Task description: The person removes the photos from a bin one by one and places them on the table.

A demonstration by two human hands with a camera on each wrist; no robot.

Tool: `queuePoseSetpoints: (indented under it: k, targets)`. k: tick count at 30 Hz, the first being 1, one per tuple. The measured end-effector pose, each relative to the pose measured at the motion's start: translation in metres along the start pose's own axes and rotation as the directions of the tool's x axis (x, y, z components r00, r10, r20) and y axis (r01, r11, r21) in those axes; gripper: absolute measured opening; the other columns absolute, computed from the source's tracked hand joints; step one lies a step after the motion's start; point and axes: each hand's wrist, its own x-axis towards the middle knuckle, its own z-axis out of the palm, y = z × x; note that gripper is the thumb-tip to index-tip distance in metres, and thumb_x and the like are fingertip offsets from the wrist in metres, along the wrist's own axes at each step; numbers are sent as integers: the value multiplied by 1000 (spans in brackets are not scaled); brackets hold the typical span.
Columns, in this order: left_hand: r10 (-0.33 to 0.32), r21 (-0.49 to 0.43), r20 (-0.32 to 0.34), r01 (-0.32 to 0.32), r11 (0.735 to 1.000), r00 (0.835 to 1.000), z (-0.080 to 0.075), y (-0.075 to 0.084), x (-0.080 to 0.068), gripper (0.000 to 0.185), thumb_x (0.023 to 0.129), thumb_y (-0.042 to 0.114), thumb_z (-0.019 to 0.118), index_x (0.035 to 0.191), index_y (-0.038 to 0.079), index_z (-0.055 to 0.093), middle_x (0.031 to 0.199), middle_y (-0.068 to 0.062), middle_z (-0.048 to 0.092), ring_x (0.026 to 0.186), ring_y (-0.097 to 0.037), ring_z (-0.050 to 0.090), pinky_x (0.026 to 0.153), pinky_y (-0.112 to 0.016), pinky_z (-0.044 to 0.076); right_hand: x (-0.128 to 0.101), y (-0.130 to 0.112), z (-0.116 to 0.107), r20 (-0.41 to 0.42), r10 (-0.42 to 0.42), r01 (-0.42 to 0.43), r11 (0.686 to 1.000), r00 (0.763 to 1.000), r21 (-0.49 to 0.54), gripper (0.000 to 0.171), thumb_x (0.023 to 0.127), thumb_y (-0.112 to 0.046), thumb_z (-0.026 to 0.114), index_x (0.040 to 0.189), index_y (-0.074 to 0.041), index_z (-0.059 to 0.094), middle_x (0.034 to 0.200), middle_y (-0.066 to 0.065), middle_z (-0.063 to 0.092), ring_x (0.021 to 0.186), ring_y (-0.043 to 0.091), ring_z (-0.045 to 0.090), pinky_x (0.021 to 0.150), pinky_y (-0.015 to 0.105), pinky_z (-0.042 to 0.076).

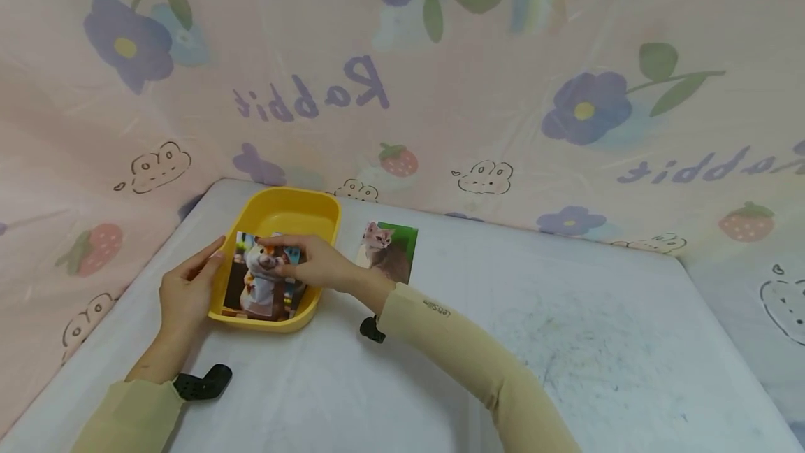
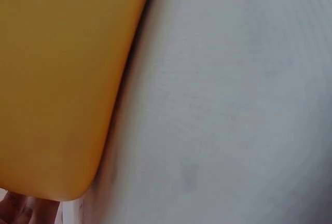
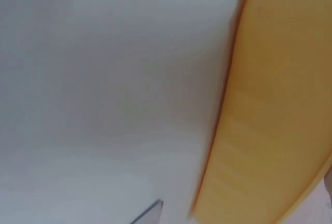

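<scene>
On the left of the table stands a yellow plastic tray with raised walls. My left hand holds its left side, thumb at the rim; in the left wrist view, fingers show beside the tray's outer wall. Inside the tray is a photo card of a hamster-like animal in a white apron. My right hand reaches over the right wall and pinches this card near its upper part. Part of another picture shows behind it. A cat photo card lies right of the tray, partly hidden by my right forearm.
The white-covered table has greyish marks on its right part. A pink patterned curtain rises along the back and sides. Black wrist devices are on both wrists.
</scene>
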Motion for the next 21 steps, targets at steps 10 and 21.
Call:
queuePoseSetpoints:
  k: [10, 21]
  targets:
    - [32, 27, -13, -32, 999, 999, 1, -3, 3, 42, 98, 46, 48, 137, 32, 52, 143, -3, 51, 124, -17, 46, 105, -33, 42, -10, 8, -5, -180, -77, 100, 987, 981, 125, 39, 96, -6, 55, 131, -22, 60, 131, -2, 58, 76, 8, 49, 58, 18, 41]
    - [28, 21, -28, -27, 999, 999, 1, -2, 0, 40, 97, 45, 49, 135, 33, 53, 143, -2, 51, 118, -12, 50, 96, -20, 46, -27, 22, -35, -333, -165, 271, 914, 928, 302, 33, 97, -2, 53, 129, -4, 57, 141, 6, 50, 89, 5, 53, 66, 16, 45]
